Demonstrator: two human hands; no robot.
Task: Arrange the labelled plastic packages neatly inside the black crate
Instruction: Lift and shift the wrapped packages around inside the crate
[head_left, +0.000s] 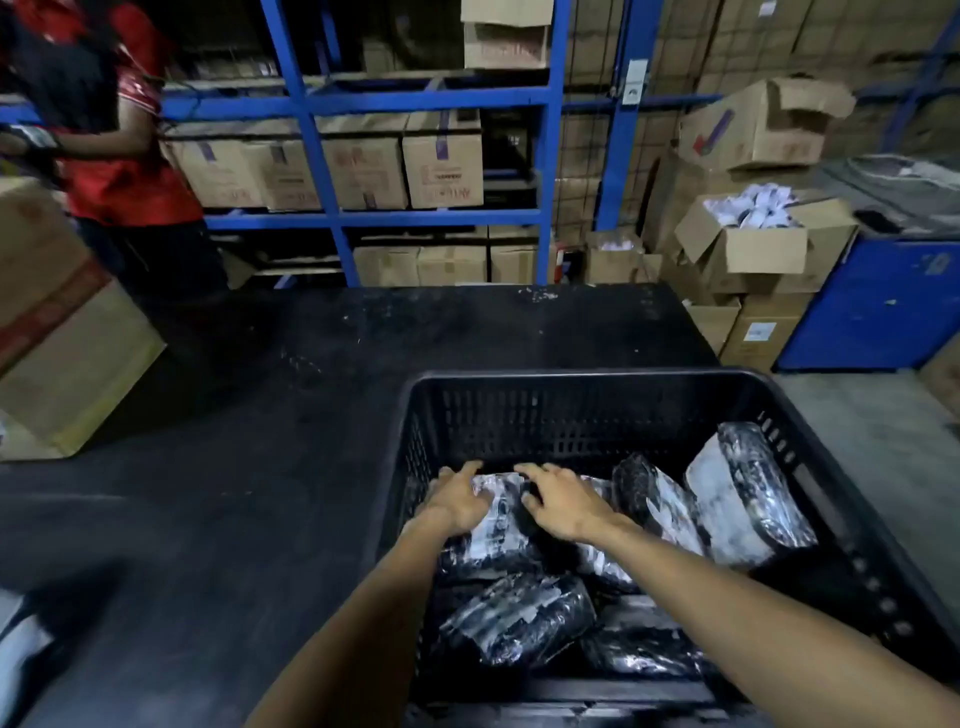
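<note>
Under both hands (511, 501), one package (498, 512)

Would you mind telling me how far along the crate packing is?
Done: several packages already sit inside the black crate. In hand: left hand and right hand press on one package at its far left. Left: two packages lean at the right, and one lies skewed.
</note>
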